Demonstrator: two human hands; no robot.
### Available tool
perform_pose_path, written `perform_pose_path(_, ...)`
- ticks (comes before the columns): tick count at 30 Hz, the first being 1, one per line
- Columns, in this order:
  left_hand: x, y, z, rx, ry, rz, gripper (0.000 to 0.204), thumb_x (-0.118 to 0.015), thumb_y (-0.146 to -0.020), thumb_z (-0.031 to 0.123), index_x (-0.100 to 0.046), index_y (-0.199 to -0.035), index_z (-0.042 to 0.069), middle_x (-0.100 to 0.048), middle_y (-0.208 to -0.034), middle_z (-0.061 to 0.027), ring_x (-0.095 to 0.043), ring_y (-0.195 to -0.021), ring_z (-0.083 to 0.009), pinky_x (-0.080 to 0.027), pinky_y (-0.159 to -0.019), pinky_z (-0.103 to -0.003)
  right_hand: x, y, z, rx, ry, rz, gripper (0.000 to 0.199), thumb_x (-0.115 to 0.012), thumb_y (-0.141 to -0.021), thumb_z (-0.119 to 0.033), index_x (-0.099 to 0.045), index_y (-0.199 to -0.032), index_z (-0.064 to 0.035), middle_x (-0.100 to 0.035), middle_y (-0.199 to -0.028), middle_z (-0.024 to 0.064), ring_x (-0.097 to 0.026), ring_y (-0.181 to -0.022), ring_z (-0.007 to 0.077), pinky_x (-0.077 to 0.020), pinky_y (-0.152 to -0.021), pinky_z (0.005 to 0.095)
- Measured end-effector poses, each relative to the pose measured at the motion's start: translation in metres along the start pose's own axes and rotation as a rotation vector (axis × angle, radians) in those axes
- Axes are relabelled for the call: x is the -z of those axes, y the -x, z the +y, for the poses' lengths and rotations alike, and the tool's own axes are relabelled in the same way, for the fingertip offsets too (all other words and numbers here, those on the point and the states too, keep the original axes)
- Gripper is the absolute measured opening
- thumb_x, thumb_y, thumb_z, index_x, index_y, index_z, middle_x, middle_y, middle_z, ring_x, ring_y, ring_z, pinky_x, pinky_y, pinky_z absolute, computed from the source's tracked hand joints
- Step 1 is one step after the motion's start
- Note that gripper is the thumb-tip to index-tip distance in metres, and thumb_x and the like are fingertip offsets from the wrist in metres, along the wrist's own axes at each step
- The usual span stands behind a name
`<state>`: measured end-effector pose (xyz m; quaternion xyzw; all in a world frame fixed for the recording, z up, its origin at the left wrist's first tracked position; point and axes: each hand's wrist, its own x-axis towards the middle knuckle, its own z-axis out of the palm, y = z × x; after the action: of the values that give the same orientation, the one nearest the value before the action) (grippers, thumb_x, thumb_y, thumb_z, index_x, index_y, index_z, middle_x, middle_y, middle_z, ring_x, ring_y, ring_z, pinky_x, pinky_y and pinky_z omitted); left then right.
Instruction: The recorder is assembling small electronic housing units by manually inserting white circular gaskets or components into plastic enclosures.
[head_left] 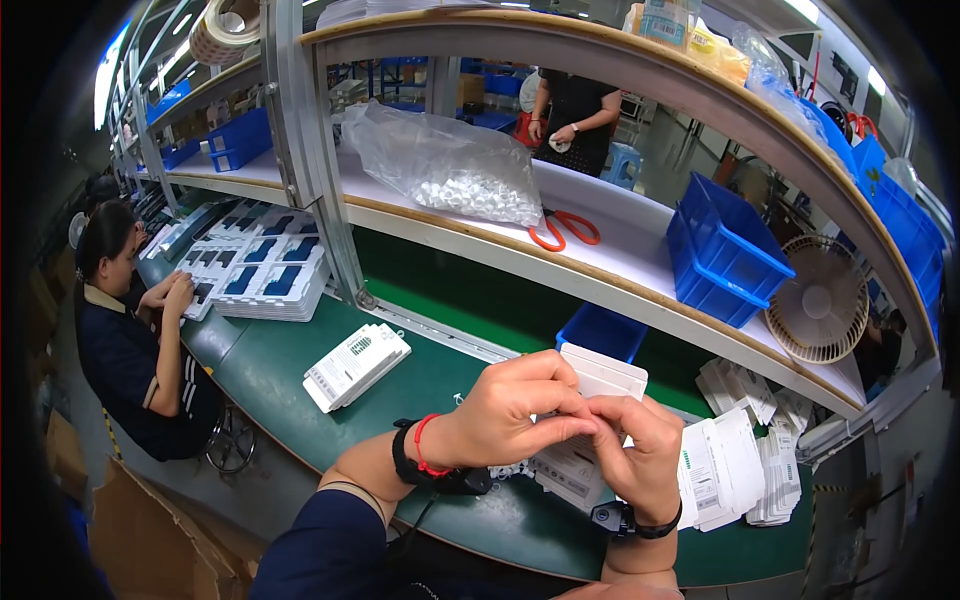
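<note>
My left hand point(525, 410) and my right hand point(640, 450) meet above the green table point(440, 370), thumbs and fingertips pinched together. Whatever is between the fingertips is too small or hidden to make out. Just behind and below them is a flat white printed carton point(570, 472), partly covered by my hands; whether they touch it I cannot tell. Small white plastic pieces point(512, 470) lie beside my left wrist. To the left sits a stack of flat white cartons point(355, 368) with small white loops at one end. More flat cartons point(715, 470) are fanned out beside my right hand.
Above the table, a shelf carries a clear bag of white plastic pieces point(475, 190), orange-handled scissors point(565, 230), blue bins point(725, 250) and a fan point(820, 300). A blue bin point(603, 332) stands beneath. A co-worker point(125, 310) sits left by white trays point(270, 270); another person stands beyond.
</note>
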<state>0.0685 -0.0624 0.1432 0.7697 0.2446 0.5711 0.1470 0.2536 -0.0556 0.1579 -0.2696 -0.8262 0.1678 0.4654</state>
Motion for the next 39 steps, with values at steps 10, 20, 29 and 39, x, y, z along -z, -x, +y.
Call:
perform_pose_path(10,-0.004,-0.003,0.003,0.124,-0.022,0.027,0.011,-0.073,-0.077,0.0,-0.066,-0.086,-0.001,-0.065,-0.083,-0.0103,-0.063,-0.073,-0.0203,-0.05,-0.064,-0.029,-0.005,-0.002,0.003,0.144,0.243,0.133,0.015,-0.069,-0.073,0.003,-0.062,-0.086,-0.0018,-0.061,-0.072,0.013,-0.06,-0.061,0.0299,-0.0466,-0.054,0.0348)
perform_pose_path(20,-0.001,-0.003,-0.007,0.205,-0.092,0.102,0.007,-0.068,-0.081,0.004,-0.065,-0.084,-0.001,-0.062,-0.073,-0.0071,-0.055,-0.059,-0.0125,-0.043,-0.053,-0.024,-0.012,-0.006,0.011,0.029,0.056,0.046,0.036,-0.059,-0.083,0.003,-0.053,-0.118,-0.0001,-0.065,-0.092,0.0195,-0.065,-0.076,0.0359,-0.0509,-0.066,0.0357)
perform_pose_path(29,-0.007,-0.001,-0.02,0.271,-0.024,0.128,0.006,-0.068,-0.083,0.004,-0.065,-0.084,-0.001,-0.06,-0.071,-0.0018,-0.046,-0.055,-0.0029,-0.036,-0.048,-0.02,-0.012,-0.002,0.028,-0.152,-0.045,-0.082,0.036,-0.055,-0.088,-0.002,-0.051,-0.124,0.0016,-0.066,-0.089,0.0228,-0.068,-0.076,0.0368,-0.0511,-0.066,0.0351)
perform_pose_path(39,-0.01,0.001,-0.023,0.445,0.135,0.201,0.006,-0.066,-0.085,0.003,-0.065,-0.084,-0.003,-0.061,-0.076,-0.0006,-0.052,-0.062,-0.0008,-0.043,-0.054,-0.018,-0.016,-0.002,0.019,-0.126,-0.031,-0.029,0.031,-0.057,-0.088,-0.004,-0.057,-0.118,0.0007,-0.065,-0.079,0.0205,-0.067,-0.065,0.0332,-0.05,-0.059,0.0333)
